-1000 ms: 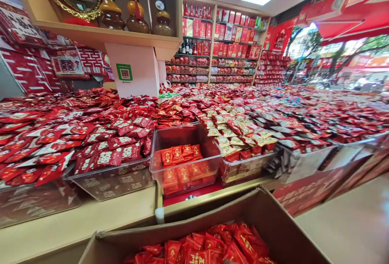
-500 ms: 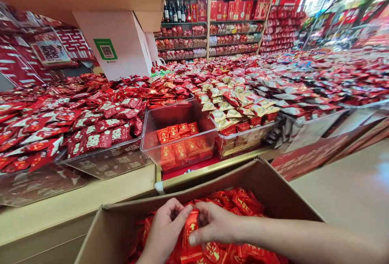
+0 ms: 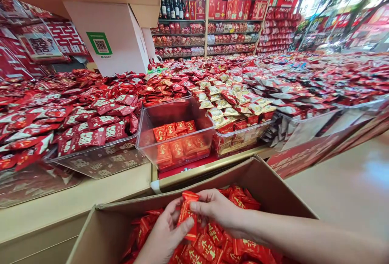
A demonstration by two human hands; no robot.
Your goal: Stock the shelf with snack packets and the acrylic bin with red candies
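Observation:
Both my hands are over an open cardboard box (image 3: pixel 255 179) filled with red wrapped candies (image 3: pixel 206 247) bearing gold characters. Between them they hold one or more red candy packets (image 3: pixel 186 213), raised just above the pile and tilted. My left hand (image 3: pixel 168 229) grips from the left, its thumb across the lower part. My right hand (image 3: pixel 217 209) pinches the upper part with its thumb on the front. Whether further packets lie behind the front one is hidden. Past the box stands a clear plastic bin (image 3: pixel 146 148) with matching red packets in neat rows at its bottom.
A bin of maroon packets (image 3: pixel 91 136) stands left of the clear bin, and one of cream and red packets (image 3: pixel 226 114) stands right. More heaped bins cover the counter. A white box with a QR code (image 3: pixel 121 45) rises behind, before shelves of bottles (image 3: pixel 172 8).
My hands have lifted slightly, and the packet between them now shows more of its front. The view has shifted a little, so the bins appear further left.

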